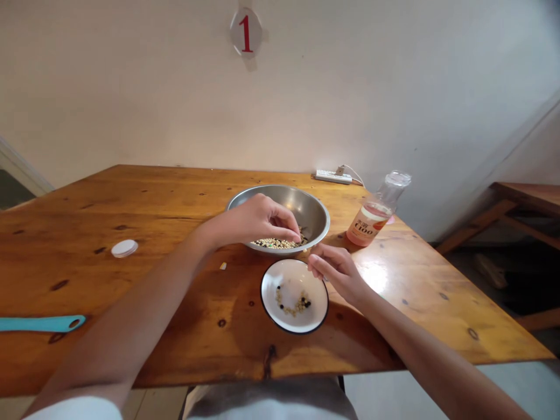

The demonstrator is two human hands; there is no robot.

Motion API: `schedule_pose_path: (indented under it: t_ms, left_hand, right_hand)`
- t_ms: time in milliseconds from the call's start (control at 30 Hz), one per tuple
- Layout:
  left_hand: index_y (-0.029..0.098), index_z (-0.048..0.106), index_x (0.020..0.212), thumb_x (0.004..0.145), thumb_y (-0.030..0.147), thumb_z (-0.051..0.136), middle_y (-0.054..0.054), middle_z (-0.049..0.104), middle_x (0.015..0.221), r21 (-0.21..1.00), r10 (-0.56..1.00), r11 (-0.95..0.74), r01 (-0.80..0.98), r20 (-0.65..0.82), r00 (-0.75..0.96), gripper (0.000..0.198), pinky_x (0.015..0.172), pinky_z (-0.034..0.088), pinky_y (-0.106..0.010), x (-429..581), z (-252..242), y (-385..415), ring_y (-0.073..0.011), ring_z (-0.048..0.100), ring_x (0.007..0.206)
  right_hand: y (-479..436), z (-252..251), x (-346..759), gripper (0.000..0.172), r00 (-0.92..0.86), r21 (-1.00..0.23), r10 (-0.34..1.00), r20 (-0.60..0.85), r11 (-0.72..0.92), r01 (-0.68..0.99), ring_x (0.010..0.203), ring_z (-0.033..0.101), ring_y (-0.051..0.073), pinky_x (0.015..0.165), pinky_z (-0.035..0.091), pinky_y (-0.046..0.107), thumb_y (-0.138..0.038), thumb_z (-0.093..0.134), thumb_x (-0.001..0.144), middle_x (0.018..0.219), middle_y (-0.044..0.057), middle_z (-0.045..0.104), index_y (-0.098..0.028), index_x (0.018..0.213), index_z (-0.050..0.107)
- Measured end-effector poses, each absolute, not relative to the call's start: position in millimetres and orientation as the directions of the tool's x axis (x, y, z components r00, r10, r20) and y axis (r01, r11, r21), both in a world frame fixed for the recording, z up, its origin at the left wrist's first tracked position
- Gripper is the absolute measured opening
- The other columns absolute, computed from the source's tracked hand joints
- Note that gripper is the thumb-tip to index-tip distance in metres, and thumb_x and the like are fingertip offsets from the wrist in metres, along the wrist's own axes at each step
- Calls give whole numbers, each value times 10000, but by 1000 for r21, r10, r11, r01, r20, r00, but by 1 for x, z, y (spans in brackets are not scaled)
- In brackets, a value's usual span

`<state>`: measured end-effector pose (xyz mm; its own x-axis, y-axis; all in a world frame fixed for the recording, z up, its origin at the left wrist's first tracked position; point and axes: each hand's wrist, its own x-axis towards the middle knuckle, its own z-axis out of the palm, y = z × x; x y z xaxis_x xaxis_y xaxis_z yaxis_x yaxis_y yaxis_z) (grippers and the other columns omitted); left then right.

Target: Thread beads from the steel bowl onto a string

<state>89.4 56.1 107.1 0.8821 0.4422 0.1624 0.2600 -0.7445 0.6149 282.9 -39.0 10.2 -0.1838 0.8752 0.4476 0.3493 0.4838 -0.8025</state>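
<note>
Dozens of pale and black beans arc across an enamel dish.

A person's left hand dips its fingertips into mixed beans in a stainless steel bowl on a wooden tabletop, while the right hand hovers at the edge of a black-rimmed white enamel dish holding a smaller scatter of beans.
</note>
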Motion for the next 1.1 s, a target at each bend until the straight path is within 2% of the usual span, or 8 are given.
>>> schedule_pose_path:
  t_ms: [367, 733, 967, 1100]
  left_hand:
    - [197, 728, 790, 777, 377, 650, -2, 718, 773, 581, 423, -780, 233, 214, 880, 197, 638, 422, -202, 90, 108, 56, -122, 622, 724]
    - [186, 711, 772, 794, 322, 638, 8, 698, 729, 462, 370, -859, 221, 261, 892, 155, 601, 393, -191, 90, 106, 53, -98, 599, 670]
    - [185, 699, 772, 800, 347, 628, 7, 689, 719, 435, 317, -882, 180, 266, 910, 179, 605, 390, -190, 89, 105, 54, -95, 591, 655]
    - [177, 695, 759, 795, 345, 635, 4, 683, 708, 432, 307, -886, 170, 269, 913, 182, 595, 381, -193, 89, 105, 54, -96, 584, 644]
  right_hand:
    - [-39, 10, 284, 330, -175, -806, 877, 447, 480, 347, 474, 445, 86, 456, 347, 206, -366, 486, 915, 538, -18, 513, -164, 663, 555]
    - [-40, 12, 283, 339, -199, -802, 875, 442, 484, 351, 464, 449, 83, 449, 352, 202, -377, 478, 918, 529, -20, 507, -163, 670, 563]
    - [-38, 11, 282, 281, -234, -808, 868, 438, 494, 321, 483, 461, 85, 469, 374, 202, -365, 475, 923, 550, -21, 512, -159, 786, 608]
    - [-38, 11, 282, 281, -237, -802, 870, 431, 490, 341, 490, 468, 85, 481, 377, 202, -356, 472, 925, 554, -22, 514, -155, 789, 615]
